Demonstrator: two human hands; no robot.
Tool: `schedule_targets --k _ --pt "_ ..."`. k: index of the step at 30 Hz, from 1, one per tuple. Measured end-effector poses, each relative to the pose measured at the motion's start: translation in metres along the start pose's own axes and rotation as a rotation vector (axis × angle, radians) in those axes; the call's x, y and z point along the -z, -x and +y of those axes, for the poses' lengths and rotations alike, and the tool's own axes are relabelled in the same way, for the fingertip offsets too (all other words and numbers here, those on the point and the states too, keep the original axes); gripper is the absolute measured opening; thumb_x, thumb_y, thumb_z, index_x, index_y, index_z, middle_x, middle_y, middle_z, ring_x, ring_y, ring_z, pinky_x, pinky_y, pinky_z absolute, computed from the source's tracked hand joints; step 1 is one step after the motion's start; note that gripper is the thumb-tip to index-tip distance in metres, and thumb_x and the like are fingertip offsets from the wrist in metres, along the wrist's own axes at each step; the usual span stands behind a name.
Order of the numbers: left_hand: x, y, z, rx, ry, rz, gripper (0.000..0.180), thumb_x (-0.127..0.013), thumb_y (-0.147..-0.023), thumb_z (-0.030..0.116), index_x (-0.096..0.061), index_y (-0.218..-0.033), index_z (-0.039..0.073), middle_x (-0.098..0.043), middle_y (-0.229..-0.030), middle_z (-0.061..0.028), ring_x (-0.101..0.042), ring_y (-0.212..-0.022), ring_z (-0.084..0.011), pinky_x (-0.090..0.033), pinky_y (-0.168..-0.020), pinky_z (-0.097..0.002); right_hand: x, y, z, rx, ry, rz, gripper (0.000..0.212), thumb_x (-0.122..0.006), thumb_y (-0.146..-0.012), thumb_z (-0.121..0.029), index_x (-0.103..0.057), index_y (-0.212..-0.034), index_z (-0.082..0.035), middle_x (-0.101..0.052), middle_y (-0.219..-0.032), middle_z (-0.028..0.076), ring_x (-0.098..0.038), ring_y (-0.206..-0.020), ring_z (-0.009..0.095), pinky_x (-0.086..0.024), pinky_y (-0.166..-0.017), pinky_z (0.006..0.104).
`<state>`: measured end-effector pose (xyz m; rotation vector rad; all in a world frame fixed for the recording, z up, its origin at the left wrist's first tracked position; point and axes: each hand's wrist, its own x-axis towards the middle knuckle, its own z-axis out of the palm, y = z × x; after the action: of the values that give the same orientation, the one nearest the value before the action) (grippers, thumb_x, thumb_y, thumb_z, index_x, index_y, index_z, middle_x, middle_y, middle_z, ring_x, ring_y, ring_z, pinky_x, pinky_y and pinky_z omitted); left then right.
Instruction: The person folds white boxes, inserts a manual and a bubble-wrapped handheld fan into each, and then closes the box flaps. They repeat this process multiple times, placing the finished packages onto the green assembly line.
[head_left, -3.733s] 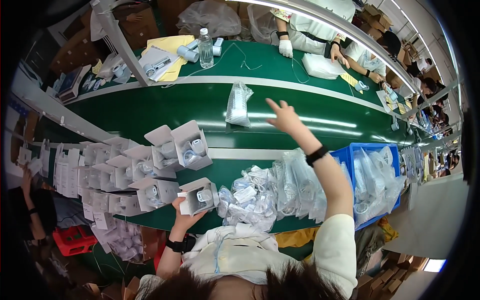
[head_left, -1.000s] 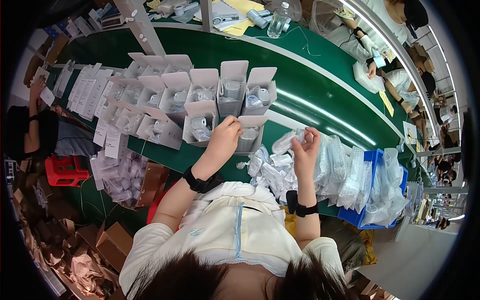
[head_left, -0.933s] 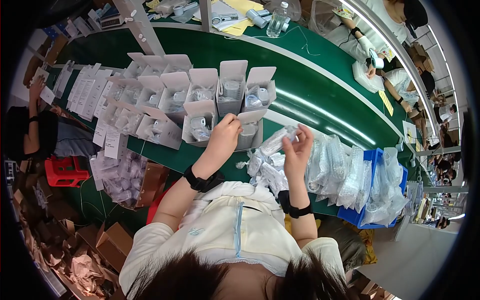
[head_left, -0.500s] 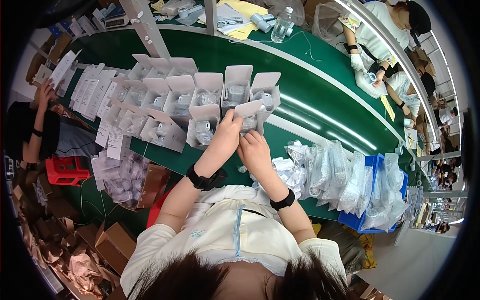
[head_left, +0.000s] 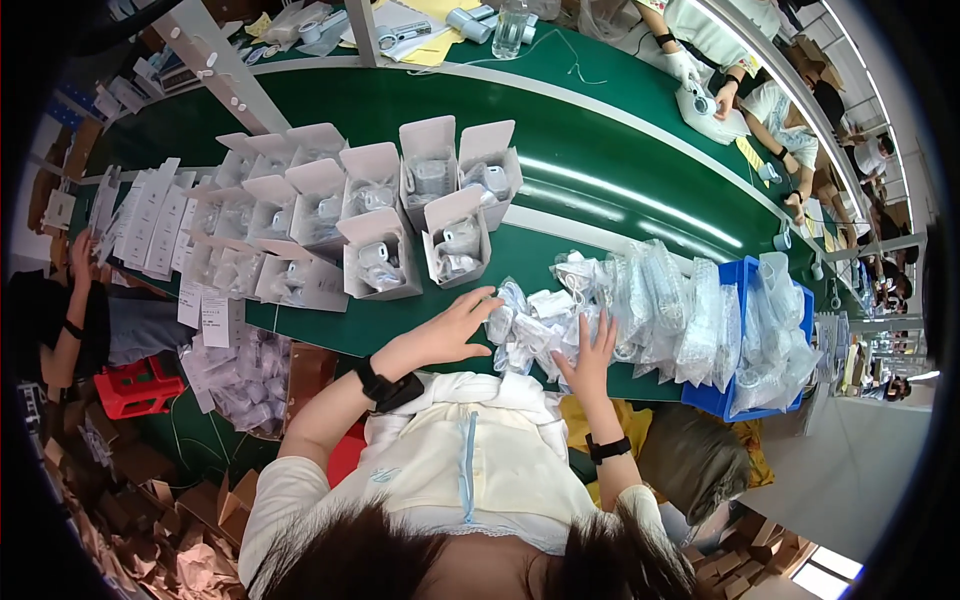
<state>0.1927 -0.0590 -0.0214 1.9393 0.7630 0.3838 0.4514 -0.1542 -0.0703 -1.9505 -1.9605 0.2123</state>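
Note:
My left hand reaches over the green table with its fingers stretched out, their tips at the left side of a pile of small clear bags holding white parts. Spread wide, the fingers of my right hand rest at the right front of the same pile. Neither hand grips anything. Just beyond my left hand stands an open white box with a bagged light-coloured device inside. Another open box, similarly filled, is to its left.
More filled open boxes stand in rows leftward. Bubble-wrap bags lie right of the pile, beside a blue bin. A carton of bagged parts sits at the table's near left. Co-workers' hands show at far left and far right.
Both hands have left the nearest white box, whose lid flap now stands up, and moved right and nearer to the pile of small bags. The fingers have opened.

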Motion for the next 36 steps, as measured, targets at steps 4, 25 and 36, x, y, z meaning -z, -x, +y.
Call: schedule_targets --k 4,25,36 --pt "-0.054 -0.018 -0.059 -0.018 -0.250 -0.142 0.090 -0.073 -0.064 0.027 -0.019 -0.134 0.011 -0.010 -0.138 -0.0219 -0.014 -0.126 -0.0429 -0.026 -0.099 -0.0487 -0.023 0.030 -0.004 -0.003 0.091 -0.192 0.076 -0.066 -0.068 -0.039 -0.033 -0.131 -0.013 -0.018 -0.139 0.017 -0.010 -0.127 0.044 -0.013 -0.095 0.0615" --pt "-0.018 0.089 -0.031 0.296 -0.278 0.690 0.028 -0.065 -0.072 0.013 -0.047 -0.092 0.004 -0.051 -0.091 -0.0105 -0.056 -0.075 -0.0214 -0.046 -0.061 -0.0324 -0.024 -0.073 -0.054 0.220 -0.571 0.120 0.071 -0.068 -0.066 -0.012 -0.033 -0.127 -0.007 -0.026 -0.134 0.018 -0.019 -0.126 0.036 -0.022 -0.098 0.0490" --pt "-0.018 0.122 -0.092 0.769 0.113 1.693 0.065 -0.078 -0.060 0.018 -0.038 -0.109 0.001 -0.045 -0.102 -0.0110 -0.049 -0.093 -0.0247 -0.042 -0.082 -0.0343 -0.106 -0.120 -0.111 -0.041 -0.874 -0.314 0.090 -0.075 -0.061 -0.018 -0.022 -0.130 0.003 -0.036 -0.125 0.021 -0.037 -0.114 0.032 -0.032 -0.094 0.0377"
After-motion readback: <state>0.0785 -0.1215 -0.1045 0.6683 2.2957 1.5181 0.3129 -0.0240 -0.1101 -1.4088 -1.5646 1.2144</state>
